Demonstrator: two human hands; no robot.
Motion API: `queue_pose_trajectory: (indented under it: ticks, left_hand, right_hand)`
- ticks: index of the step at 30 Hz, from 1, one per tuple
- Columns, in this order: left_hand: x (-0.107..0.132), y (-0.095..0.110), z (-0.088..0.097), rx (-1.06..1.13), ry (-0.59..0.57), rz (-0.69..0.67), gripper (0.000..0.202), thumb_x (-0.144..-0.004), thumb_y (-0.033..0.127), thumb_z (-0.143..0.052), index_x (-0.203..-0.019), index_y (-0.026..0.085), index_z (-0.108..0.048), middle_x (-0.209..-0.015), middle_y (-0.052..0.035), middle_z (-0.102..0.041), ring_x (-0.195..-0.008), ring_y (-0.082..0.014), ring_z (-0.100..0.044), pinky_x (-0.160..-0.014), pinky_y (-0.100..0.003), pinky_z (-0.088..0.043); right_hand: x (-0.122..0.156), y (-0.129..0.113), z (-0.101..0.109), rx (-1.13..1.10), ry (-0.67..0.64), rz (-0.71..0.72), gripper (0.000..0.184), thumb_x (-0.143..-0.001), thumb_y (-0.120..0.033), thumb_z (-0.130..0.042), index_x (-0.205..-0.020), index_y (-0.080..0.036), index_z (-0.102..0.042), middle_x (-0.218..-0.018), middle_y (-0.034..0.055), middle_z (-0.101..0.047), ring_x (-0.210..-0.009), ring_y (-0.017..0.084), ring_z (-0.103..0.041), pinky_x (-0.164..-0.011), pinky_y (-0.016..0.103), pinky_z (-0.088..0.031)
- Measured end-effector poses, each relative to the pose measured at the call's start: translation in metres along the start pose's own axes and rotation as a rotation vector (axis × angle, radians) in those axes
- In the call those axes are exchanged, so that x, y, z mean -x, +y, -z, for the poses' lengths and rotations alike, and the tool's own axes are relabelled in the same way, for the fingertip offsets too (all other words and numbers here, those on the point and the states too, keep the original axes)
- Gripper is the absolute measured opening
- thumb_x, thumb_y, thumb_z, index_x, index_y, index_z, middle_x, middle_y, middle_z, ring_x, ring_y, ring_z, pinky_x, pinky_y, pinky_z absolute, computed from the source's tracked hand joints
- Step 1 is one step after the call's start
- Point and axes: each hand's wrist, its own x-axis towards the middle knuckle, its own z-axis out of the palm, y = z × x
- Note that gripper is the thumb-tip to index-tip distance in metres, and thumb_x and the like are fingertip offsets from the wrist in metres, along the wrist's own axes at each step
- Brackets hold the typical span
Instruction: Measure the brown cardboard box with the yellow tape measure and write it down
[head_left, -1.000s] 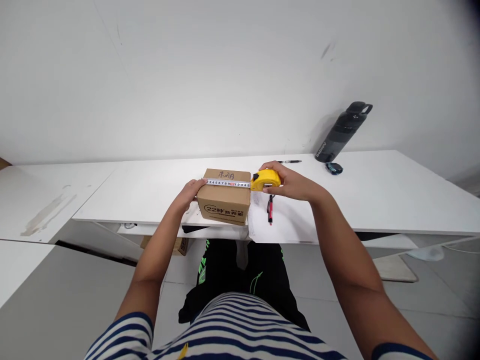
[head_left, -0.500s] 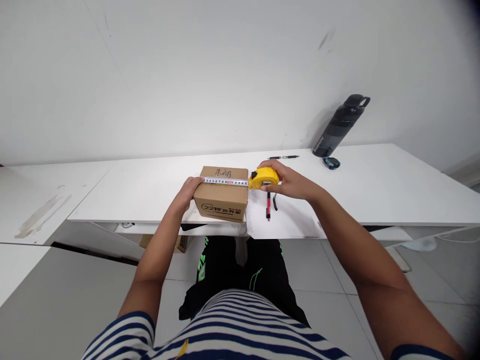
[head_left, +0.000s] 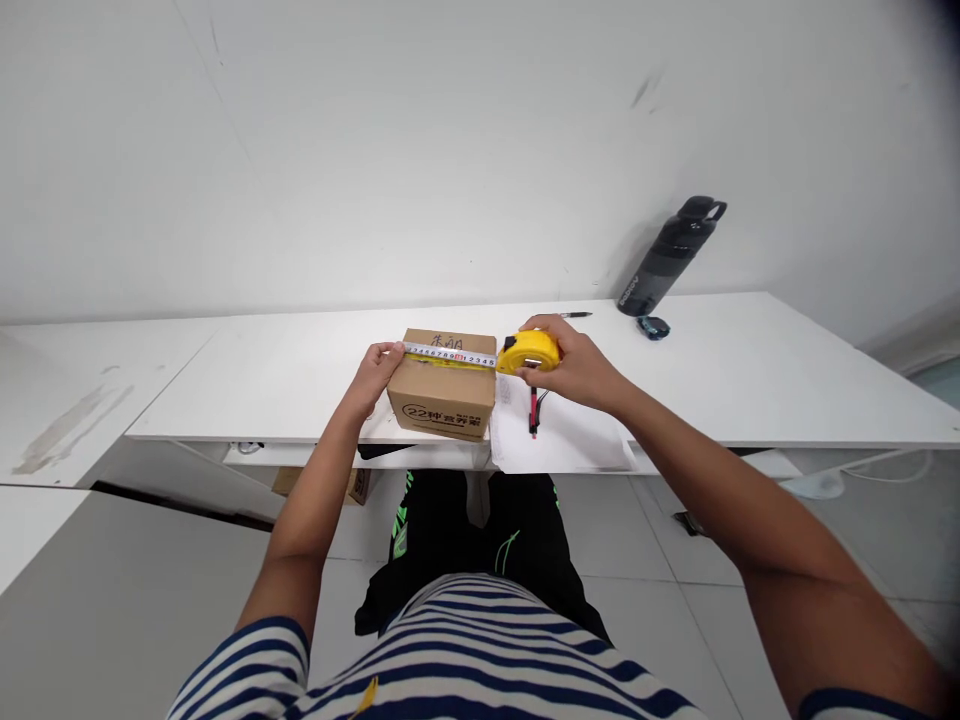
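Note:
A small brown cardboard box point(head_left: 441, 384) with printed characters on its front and handwriting on top sits near the desk's front edge. Across its top runs the white, numbered blade point(head_left: 442, 354) of a tape measure, with some yellow of the blade showing below the scale. My left hand point(head_left: 375, 378) is closed at the box's left edge, its fingertips pinching the blade's end. At the right edge of the box, my right hand point(head_left: 574, 362) grips the yellow tape measure point(head_left: 529, 351) by its case. The blade's hook is hidden by my left fingers.
White paper point(head_left: 559, 440) with a red and black pen point(head_left: 533, 410) lies right of the box. Farther back are a dark pen point(head_left: 576, 315), a small dark blue round item point(head_left: 653, 328) and a black bottle point(head_left: 670, 258) by the wall. Another carton point(head_left: 358, 487) is under the desk.
The blade has turned slightly, its left end moving toward the back of the box, and its yellow now shows. My right hand and the case have tilted a little. The view has shifted slightly.

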Motion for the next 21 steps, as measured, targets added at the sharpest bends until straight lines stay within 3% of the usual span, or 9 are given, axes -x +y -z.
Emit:
queue_pose_trajectory:
  ticks: [2, 5, 8, 10, 13, 16, 18, 21]
  left_hand:
    - [0.000, -0.001, 0.002, -0.006, 0.006, 0.016, 0.056, -0.075, 0.060, -0.079, -0.108, 0.020, -0.058, -0.094, -0.0034, -0.067, -0.087, -0.0181, -0.066, -0.079, -0.031, -0.050]
    - [0.000, -0.004, 0.002, -0.007, 0.116, -0.042, 0.041, -0.080, 0.041, -0.076, -0.108, 0.021, -0.056, -0.100, -0.0035, -0.064, -0.095, -0.0186, -0.066, -0.088, -0.033, -0.052]
    - [0.004, -0.007, 0.001, -0.059, 0.277, -0.200, 0.024, -0.085, 0.025, -0.064, -0.107, 0.022, -0.054, -0.121, -0.0068, -0.061, -0.121, -0.0200, -0.059, -0.107, -0.037, -0.047]
    - [0.010, -0.009, 0.001, -0.151, 0.421, -0.307, 0.025, -0.085, 0.016, -0.057, -0.108, 0.023, -0.054, -0.139, -0.0078, -0.053, -0.137, -0.0205, -0.048, -0.118, -0.040, -0.038]
    - [0.021, -0.013, -0.001, -0.339, 0.588, -0.445, 0.033, -0.081, 0.008, -0.054, -0.110, 0.023, -0.056, -0.152, -0.0088, -0.043, -0.147, -0.0220, -0.035, -0.126, -0.042, -0.026]
    - [0.027, -0.017, -0.008, -0.480, 0.648, -0.527, 0.031, -0.082, 0.007, -0.052, -0.108, 0.021, -0.059, -0.153, -0.0122, -0.043, -0.151, -0.0259, -0.028, -0.129, -0.048, -0.017]
    - [0.027, -0.019, -0.014, -0.528, 0.681, -0.570, 0.026, -0.085, 0.008, -0.049, -0.105, 0.021, -0.060, -0.151, -0.0135, -0.046, -0.150, -0.0270, -0.029, -0.128, -0.051, -0.016]
    - [0.022, -0.019, -0.021, -0.560, 0.704, -0.617, 0.025, -0.086, 0.007, -0.045, -0.100, 0.021, -0.060, -0.146, -0.0126, -0.052, -0.145, -0.0255, -0.036, -0.126, -0.050, -0.021]
  right_hand:
    - [0.003, 0.000, 0.006, -0.021, 0.077, 0.012, 0.052, -0.070, -0.033, -0.078, -0.117, -0.030, -0.055, -0.099, 0.0014, -0.067, -0.079, 0.021, -0.064, -0.065, 0.034, -0.052]
    - [0.011, 0.004, 0.018, -0.048, 0.232, 0.035, 0.057, -0.068, -0.037, -0.081, -0.119, -0.030, -0.054, -0.100, 0.0014, -0.065, -0.079, 0.020, -0.064, -0.067, 0.035, -0.054]
    - [0.021, 0.021, 0.030, -0.005, 0.390, 0.020, 0.059, -0.068, -0.037, -0.080, -0.120, -0.029, -0.054, -0.107, 0.0024, -0.065, -0.083, 0.021, -0.064, -0.070, 0.035, -0.053]
    - [0.028, 0.041, 0.037, 0.111, 0.461, -0.075, 0.059, -0.068, -0.037, -0.078, -0.121, -0.029, -0.054, -0.109, 0.0033, -0.066, -0.084, 0.022, -0.064, -0.072, 0.036, -0.052]
    - [0.038, 0.084, 0.044, 0.349, 0.451, -0.328, 0.060, -0.069, -0.038, -0.074, -0.125, -0.028, -0.054, -0.102, 0.0040, -0.069, -0.082, 0.025, -0.064, -0.073, 0.039, -0.050]
    - [0.049, 0.130, 0.046, 0.560, 0.404, -0.531, 0.058, -0.077, -0.041, -0.066, -0.131, -0.027, -0.052, -0.103, 0.0072, -0.072, -0.087, 0.030, -0.066, -0.072, 0.039, -0.048]
    - [0.056, 0.155, 0.044, 0.668, 0.384, -0.563, 0.052, -0.083, -0.038, -0.059, -0.133, -0.027, -0.052, -0.116, 0.0108, -0.071, -0.096, 0.032, -0.066, -0.072, 0.039, -0.047]
    - [0.066, 0.177, 0.039, 0.811, 0.358, -0.491, 0.045, -0.091, -0.030, -0.047, -0.135, -0.023, -0.054, -0.132, 0.0155, -0.066, -0.107, 0.033, -0.065, -0.073, 0.040, -0.049]
